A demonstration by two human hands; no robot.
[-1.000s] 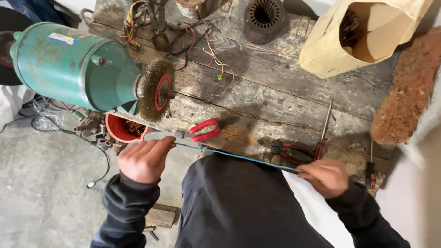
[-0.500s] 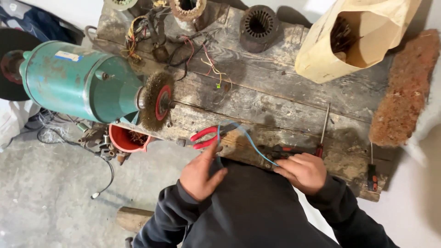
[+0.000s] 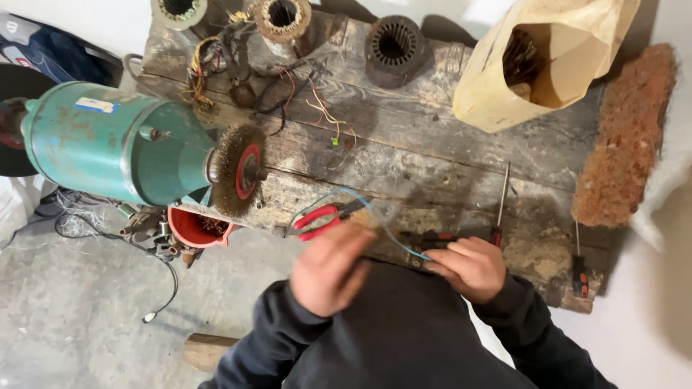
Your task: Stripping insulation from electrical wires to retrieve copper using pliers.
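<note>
Lighting: soft, even daylight, moderately bright; no glare. Shadows: faint, falling beside the paper bag (image 3: pixel 540 65) and under the tabletop (image 3: pixel 432 144) edge. Blur: left hand (image 3: pixel 328 268) smeared by motion; right hand (image 3: pixel 468 266) sharper. Background objects were in focus. Edges slightly wide-angle stretched.

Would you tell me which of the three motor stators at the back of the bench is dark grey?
The right stator, nearest the paper bag; the middle stator looks rusty tan, the left stator pale.
</note>
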